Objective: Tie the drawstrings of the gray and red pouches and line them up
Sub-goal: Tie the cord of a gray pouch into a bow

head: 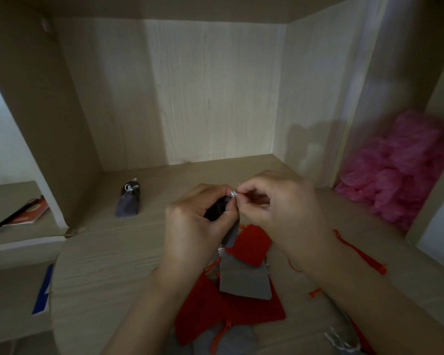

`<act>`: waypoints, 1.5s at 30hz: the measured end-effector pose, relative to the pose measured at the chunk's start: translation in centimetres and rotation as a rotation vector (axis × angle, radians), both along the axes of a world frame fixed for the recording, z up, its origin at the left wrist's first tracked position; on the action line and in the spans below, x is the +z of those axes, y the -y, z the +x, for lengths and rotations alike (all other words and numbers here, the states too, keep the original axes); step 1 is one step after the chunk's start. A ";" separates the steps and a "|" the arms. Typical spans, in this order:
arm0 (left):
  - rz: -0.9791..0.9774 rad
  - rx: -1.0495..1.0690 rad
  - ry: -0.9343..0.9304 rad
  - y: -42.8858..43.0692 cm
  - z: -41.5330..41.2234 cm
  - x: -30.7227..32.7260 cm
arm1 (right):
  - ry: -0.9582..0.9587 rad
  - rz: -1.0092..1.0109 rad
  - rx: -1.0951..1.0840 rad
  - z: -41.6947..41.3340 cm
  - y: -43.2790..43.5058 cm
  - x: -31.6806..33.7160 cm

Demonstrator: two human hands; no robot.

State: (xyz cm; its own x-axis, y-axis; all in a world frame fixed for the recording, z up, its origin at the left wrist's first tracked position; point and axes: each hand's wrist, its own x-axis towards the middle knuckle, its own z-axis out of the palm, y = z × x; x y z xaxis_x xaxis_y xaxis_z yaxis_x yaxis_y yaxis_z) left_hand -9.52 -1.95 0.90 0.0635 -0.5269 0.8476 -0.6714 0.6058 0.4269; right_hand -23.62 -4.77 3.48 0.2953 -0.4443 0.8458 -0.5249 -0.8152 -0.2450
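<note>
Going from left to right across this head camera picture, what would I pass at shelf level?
Red booklet → tied gray pouch → left hand gripping a second gray pouch → right hand pinching its silver drawstring → pink bags.

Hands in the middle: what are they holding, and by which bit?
A gray pouch, held at its top. The left hand grips the gathered neck; the right hand pinches the silver drawstring there.
</note>
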 end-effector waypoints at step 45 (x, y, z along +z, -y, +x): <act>0.392 -0.363 -0.524 0.9 -0.5 -0.3 | 0.165 0.428 0.248 -0.2 0.7 -0.4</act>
